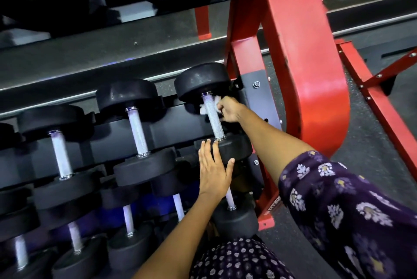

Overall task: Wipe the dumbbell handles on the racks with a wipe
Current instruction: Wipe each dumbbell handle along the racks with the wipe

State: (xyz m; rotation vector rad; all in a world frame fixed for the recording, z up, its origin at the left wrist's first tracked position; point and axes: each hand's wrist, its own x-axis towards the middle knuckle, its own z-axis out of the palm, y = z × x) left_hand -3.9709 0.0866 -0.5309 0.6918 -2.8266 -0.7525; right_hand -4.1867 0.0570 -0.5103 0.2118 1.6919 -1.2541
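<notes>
The right hand (229, 109) pinches a white wipe (208, 105) against the handle (213, 116) of the dumbbell at the rack's (252, 89) right end. The left hand (213, 168), fingers straight, presses that dumbbell's near head (237, 148).

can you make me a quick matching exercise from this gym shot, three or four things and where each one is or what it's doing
Things:
1. left hand
2. right hand
3. wipe
4. red frame

States or places:
a. stands to the right of the dumbbell rack
b. bunched around the upper part of the rightmost handle
c. fingers straight, resting on the near head of the rightmost dumbbell
d. holds the wipe against the handle

Pairs: 1-c, 2-d, 3-b, 4-a
</notes>
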